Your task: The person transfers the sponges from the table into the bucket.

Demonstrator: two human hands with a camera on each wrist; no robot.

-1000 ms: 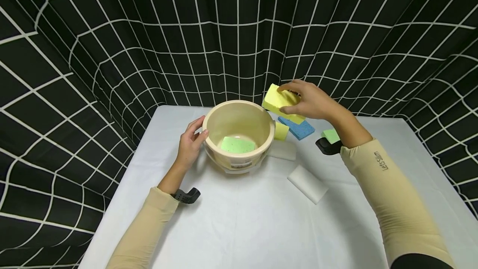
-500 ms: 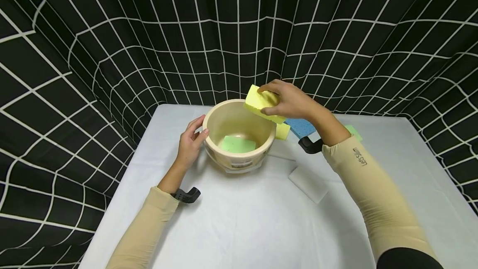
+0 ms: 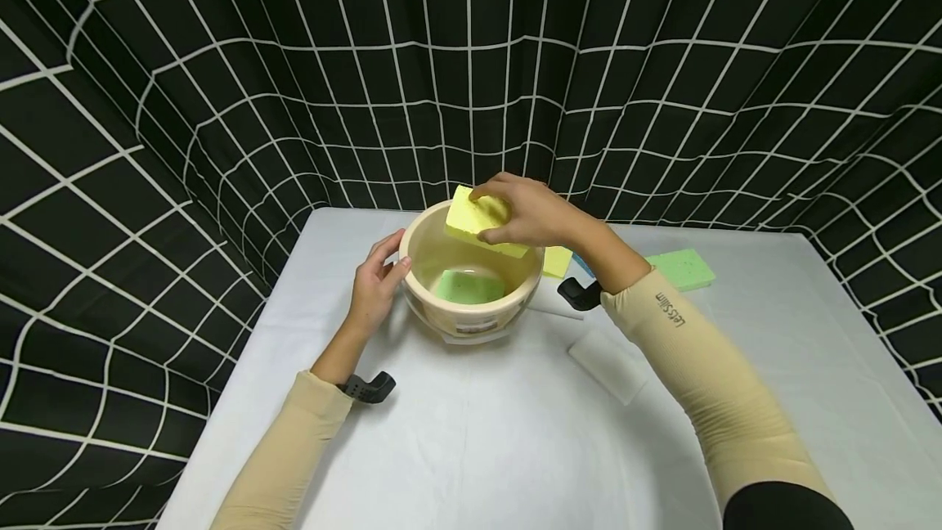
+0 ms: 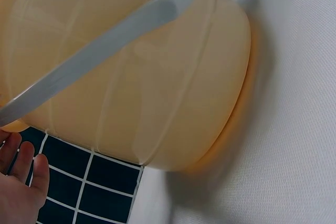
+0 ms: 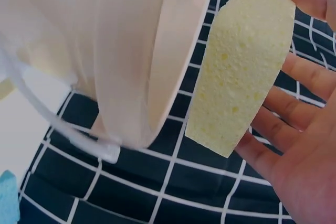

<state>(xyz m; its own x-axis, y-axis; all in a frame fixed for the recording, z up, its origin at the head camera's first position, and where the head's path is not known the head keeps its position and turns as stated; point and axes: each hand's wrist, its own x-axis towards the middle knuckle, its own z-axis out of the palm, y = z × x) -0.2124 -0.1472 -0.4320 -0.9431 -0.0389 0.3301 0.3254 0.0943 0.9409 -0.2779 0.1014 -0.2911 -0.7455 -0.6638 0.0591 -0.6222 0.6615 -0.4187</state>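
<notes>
Yellow sponge (image 3: pixel 471 219), one, above mouth of bucket (image 3: pixel 441 315), one

White blocks (image 3: pixel 607 366), two, on table (image 3: pixel 441 440). Left hand (image 3: pixel 375 283): fingers loosely extended, touching bucket rim. Green sponges (image 3: pixel 469 287), two: one inside bucket, one on table. Second yellow sponge (image 3: pixel 557 262), just beside bucket. Blue sponge (image 3: pixel 584 266), one, mostly hidden. Right hand (image 3: pixel 526 211): parted thumb and fingers grip the first yellow sponge. Gridded curtain (image 3: pixel 441 72) behind.
</notes>
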